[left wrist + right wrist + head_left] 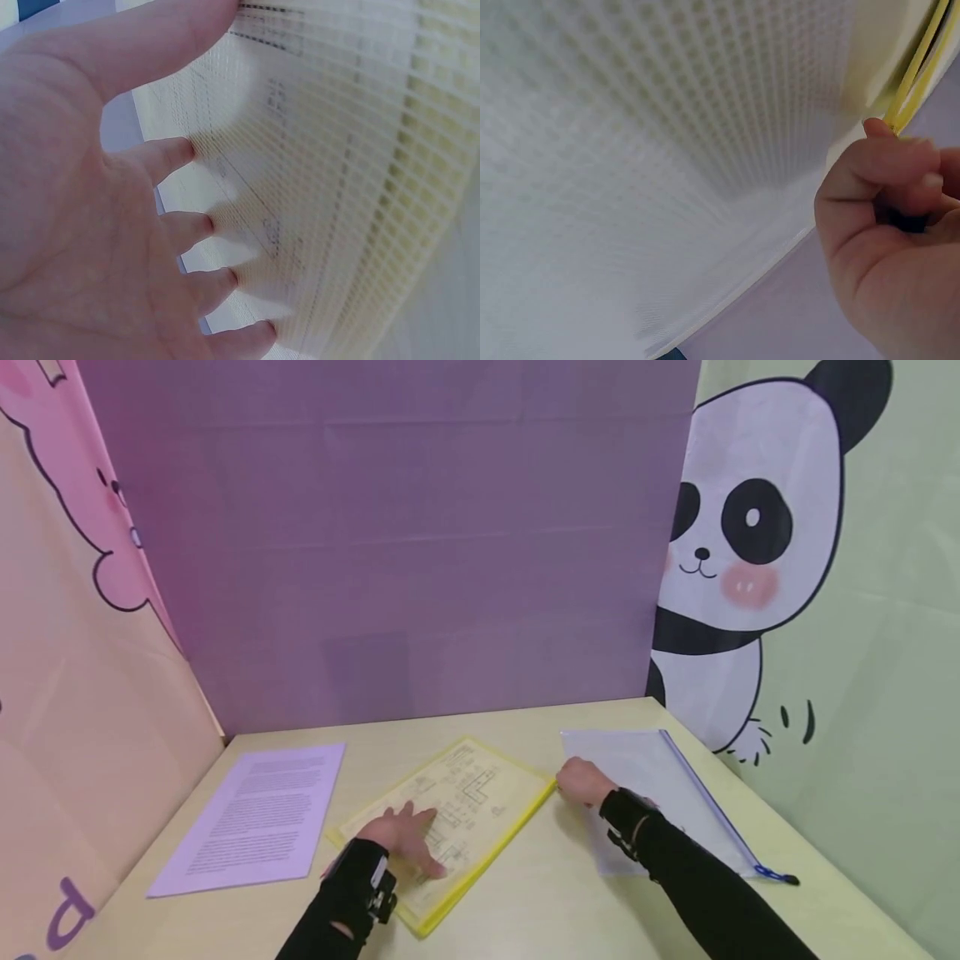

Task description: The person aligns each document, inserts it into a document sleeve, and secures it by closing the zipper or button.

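Note:
A yellow mesh zip pouch (472, 810) lies aslant on the table, with a sheet of printed drawings showing through its mesh. My left hand (405, 835) rests on its left part, fingers spread; in the left wrist view the straight fingertips (196, 150) press on the mesh. At the pouch's right corner, my right hand (585, 782) pinches the end of the yellow zipper edge (909, 97) between thumb and curled fingers. A small dark piece (907, 220) shows inside the curl of that hand. What the fingertips grip is mostly hidden.
To the right, partly under my right arm, lies a clear zip pouch (622, 756) with a blue zipper and a dark-tipped blue cord (776, 874). A purple printed sheet (262, 810) lies on the left. A purple panel (420, 543) stands behind the table (517, 902).

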